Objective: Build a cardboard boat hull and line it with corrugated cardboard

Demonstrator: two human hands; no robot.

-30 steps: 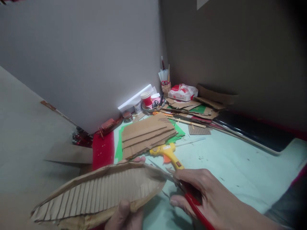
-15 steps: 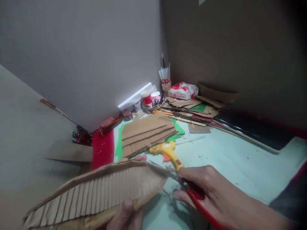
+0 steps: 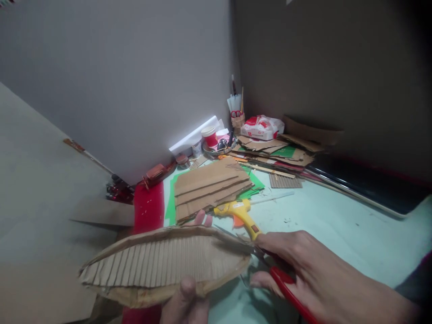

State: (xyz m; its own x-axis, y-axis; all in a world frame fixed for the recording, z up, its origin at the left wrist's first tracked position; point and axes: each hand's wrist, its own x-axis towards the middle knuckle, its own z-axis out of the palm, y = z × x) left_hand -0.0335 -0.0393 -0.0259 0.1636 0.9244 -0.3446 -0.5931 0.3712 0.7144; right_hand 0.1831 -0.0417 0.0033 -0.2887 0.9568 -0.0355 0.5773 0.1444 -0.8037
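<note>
A boat-shaped cardboard piece [image 3: 162,263] with a ribbed corrugated floor and raised rims spans the lower middle of the view. My left hand [image 3: 187,299] grips it from below, thumb on the near rim and fingertips showing beyond the far rim. In my right hand [image 3: 303,265] are red-handled scissors [image 3: 285,283], fingers wrapped round the handles. Their blades lie at the right tip of the cardboard boat, around its far rim. Just behind the blades rests a yellow hot glue gun [image 3: 241,213] on the pale green table covering.
Cut cardboard sheets [image 3: 209,186] lie over green paper behind the boat. Farther back are a cardboard stack [image 3: 290,155], a wipes pack [image 3: 263,127], a red cup [image 3: 209,136] and a holder with brushes [image 3: 238,120]. A black glossy panel [image 3: 367,182] lies at right.
The cardboard boat has shifted right, and its left end now sits higher and farther from the view's edge. My right hand with the scissors has moved slightly right; the view has shifted a little too.
</note>
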